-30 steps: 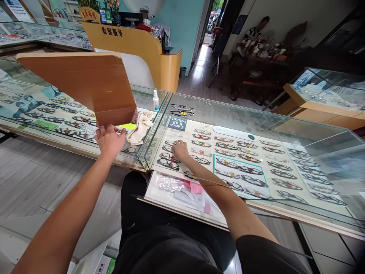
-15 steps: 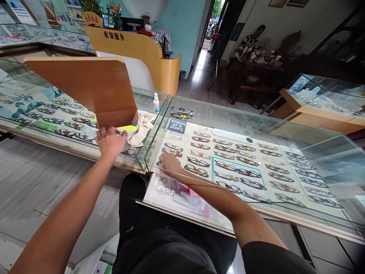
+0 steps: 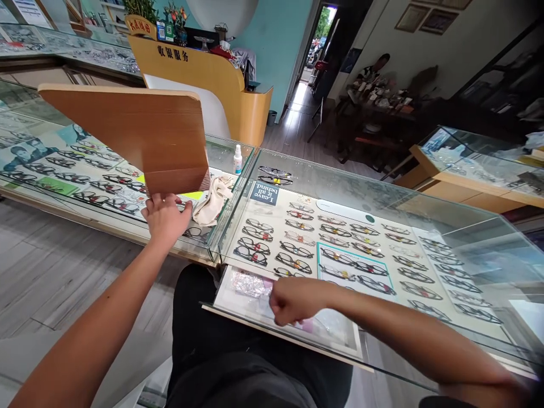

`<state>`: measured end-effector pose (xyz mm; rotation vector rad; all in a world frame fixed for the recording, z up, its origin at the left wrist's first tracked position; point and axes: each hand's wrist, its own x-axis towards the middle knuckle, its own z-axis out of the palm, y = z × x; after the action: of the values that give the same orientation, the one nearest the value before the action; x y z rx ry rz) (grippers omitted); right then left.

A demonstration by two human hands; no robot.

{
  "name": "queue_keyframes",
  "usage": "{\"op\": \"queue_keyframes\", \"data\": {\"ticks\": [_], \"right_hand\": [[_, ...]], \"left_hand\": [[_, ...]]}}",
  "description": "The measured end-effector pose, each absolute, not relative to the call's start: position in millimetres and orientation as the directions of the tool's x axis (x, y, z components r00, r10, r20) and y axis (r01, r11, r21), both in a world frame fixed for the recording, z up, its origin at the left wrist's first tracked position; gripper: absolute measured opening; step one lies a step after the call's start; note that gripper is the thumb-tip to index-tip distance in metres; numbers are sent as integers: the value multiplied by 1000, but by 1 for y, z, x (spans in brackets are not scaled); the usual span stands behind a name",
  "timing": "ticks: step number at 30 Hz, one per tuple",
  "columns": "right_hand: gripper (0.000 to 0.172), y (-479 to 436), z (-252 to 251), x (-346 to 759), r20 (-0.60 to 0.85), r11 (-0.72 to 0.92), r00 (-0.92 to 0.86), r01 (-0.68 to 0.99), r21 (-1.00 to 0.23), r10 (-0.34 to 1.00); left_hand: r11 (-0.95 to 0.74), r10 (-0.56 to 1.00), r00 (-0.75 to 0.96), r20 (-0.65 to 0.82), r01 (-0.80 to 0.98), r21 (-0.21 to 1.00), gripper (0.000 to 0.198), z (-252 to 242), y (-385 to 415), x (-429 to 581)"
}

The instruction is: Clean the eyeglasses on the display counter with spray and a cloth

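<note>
A brown wood-grain panel (image 3: 170,139) stands tilted on the left glass counter. At its lower edge rests my left hand (image 3: 165,218), thumb apart and fingers reaching forward; the fingertips are partly hidden. My right hand (image 3: 295,300) is closed above a pulled-out drawer (image 3: 229,297) under the right-hand case; what it holds, if anything, cannot be made out. Inside the drawer lie clear plastic bags (image 3: 249,284) and something pink. Beside the panel are a crumpled cream cloth (image 3: 212,201) and a small white spray bottle (image 3: 237,160).
Rows of eyeglasses (image 3: 295,247) fill the right glass case (image 3: 382,187), and more frames lie in the left case. Two pairs of glasses (image 3: 275,175) sit near its far corner. Farther off stand a yellow service desk (image 3: 208,71) and a seated person (image 3: 376,65).
My right hand has moved right and toward me, from the case's left corner to over the drawer. The view has shifted slightly. My left hand stays at the panel.
</note>
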<state>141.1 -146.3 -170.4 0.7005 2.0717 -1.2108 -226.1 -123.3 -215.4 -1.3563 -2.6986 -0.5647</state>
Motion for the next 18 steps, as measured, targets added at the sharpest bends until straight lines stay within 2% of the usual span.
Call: {"op": "queue_keyframes", "data": {"ticks": [1,3,5,6,7,8,9,11,18], "right_hand": [[24,-135,-153,148,-724,374,-677,711,-596,132],[34,-101,-123,154,-615,329,-738,675,-661,279],[40,-54,-105,152,-444,400,-788,604,-689,426],[39,-28,-101,147,-325,491,-778,602,-630,537],[36,0,-100,141,-168,574,-728,641,-509,664],[32,27,-101,134,-29,607,-656,713,-352,754],[30,52,-105,127,35,605,-611,771,-199,790],[30,94,-113,113,-10,612,-612,790,31,791],[27,154,-137,85,-141,588,-575,804,90,806]], "left_hand": [[544,763,-609,218,786,294,39,-216,-123,-226],[544,761,-612,215,783,301,39,-217,-122,-227],[543,758,-614,220,781,307,38,-217,-122,-227],[541,758,-613,222,782,309,38,-217,-122,-227],[539,760,-610,223,784,309,38,-218,-122,-227],[537,762,-609,222,785,310,39,-218,-122,-227],[537,762,-609,221,785,311,39,-218,-122,-227],[541,759,-613,220,781,312,39,-218,-122,-227],[559,750,-629,203,767,313,41,-217,-120,-227]]}}
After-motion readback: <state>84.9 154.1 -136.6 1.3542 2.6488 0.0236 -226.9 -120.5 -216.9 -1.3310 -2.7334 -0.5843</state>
